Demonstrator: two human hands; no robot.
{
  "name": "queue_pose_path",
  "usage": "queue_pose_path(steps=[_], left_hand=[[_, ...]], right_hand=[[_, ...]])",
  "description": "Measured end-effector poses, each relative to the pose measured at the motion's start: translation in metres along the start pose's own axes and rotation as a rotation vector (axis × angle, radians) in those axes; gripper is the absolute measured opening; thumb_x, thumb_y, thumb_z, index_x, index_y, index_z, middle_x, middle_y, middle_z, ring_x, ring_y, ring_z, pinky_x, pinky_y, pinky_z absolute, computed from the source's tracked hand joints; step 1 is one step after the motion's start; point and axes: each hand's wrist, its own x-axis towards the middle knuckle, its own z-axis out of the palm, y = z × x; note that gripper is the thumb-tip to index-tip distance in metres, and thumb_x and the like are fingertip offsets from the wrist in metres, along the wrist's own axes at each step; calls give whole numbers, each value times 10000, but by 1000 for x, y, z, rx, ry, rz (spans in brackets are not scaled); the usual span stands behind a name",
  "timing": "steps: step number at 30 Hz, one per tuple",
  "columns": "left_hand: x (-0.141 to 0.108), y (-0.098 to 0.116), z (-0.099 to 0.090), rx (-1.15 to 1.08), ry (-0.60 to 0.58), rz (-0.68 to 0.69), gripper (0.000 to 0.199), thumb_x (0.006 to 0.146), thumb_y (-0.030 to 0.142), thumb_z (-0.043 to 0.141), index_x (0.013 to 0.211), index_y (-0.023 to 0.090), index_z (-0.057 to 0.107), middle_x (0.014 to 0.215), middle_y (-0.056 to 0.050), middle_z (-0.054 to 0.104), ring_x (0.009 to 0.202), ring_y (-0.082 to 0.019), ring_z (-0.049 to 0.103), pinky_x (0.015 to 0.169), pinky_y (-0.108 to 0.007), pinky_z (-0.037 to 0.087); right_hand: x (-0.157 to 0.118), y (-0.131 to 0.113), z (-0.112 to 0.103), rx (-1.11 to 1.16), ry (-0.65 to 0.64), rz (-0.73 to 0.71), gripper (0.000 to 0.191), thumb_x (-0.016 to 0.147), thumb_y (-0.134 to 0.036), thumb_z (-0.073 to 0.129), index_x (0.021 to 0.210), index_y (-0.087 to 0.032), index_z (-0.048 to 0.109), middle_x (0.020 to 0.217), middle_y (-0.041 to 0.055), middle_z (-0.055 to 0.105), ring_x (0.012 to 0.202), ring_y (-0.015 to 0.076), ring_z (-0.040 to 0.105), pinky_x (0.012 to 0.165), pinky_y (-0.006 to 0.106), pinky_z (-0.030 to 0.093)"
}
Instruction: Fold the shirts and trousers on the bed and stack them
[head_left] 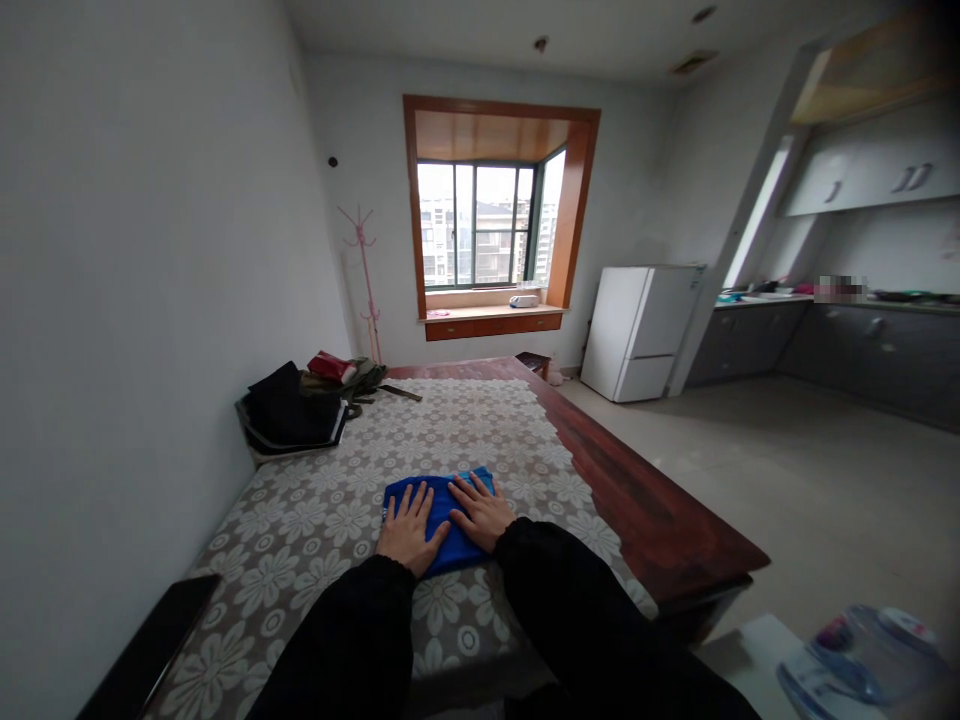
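Observation:
A blue folded cloth lies flat on the flowered tablecloth, with a lighter blue patch along its far right edge. My left hand rests palm down on its left part, fingers spread. On the right part lies my right hand, also flat with the fingers apart. Both hands press on top of the cloth without gripping it, and they cover much of it. Whether it is a garment I cannot tell.
Black folders or bags and a red packet sit at the table's left wall side. A dark flat panel lies front left. The wooden table edge runs along the right; a large plastic bottle stands beyond it, front right.

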Motion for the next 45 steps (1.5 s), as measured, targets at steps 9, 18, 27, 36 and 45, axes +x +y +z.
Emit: queue_pose_path(steps=[9, 18, 27, 36, 45], left_hand=[[1, -28, -16, -65, 55, -296, 711, 995, 561, 231, 1539, 132, 387, 1646, -136, 365, 1542, -300, 269, 1235, -461, 264], [21, -83, -47, -47, -16, -343, 500, 911, 534, 412, 1180, 194, 661, 1371, -165, 663, 1306, -340, 575, 1050, -499, 441], [59, -95, -39, -197, 97, -354, 360, 913, 472, 487, 1127, 258, 682, 1254, -80, 736, 1245, -279, 615, 994, -394, 466], [57, -109, -26, -358, 164, -395, 312, 956, 398, 494, 1174, 259, 667, 1187, -51, 765, 1160, -220, 666, 951, -322, 478], [54, -107, -26, -412, 179, -390, 295, 931, 388, 528, 1157, 260, 668, 1187, -71, 761, 1155, -257, 664, 1001, -381, 448]], right_hand=[[-16, 38, -21, -109, 285, 407, 593, 961, -606, 415, 1346, -199, 610, 1368, 209, 611, 1290, 390, 539, 1060, 562, 401], [-13, 34, -23, 11, 116, 317, 465, 789, -553, 671, 1074, -188, 630, 1183, 165, 659, 1153, 358, 599, 933, 435, 469], [8, 35, -12, 468, 133, 246, 476, 674, -185, 635, 1103, -254, 441, 921, -4, 626, 858, 217, 633, 782, 334, 498], [-2, 42, -34, 1248, -33, 271, 1118, 556, -199, 782, 1515, -363, 232, 1115, -12, 666, 936, 214, 680, 809, 347, 579], [2, 53, -50, 1135, -205, 166, 763, 622, -220, 796, 1361, -295, 622, 1200, 25, 722, 1080, 256, 677, 943, 391, 555]])
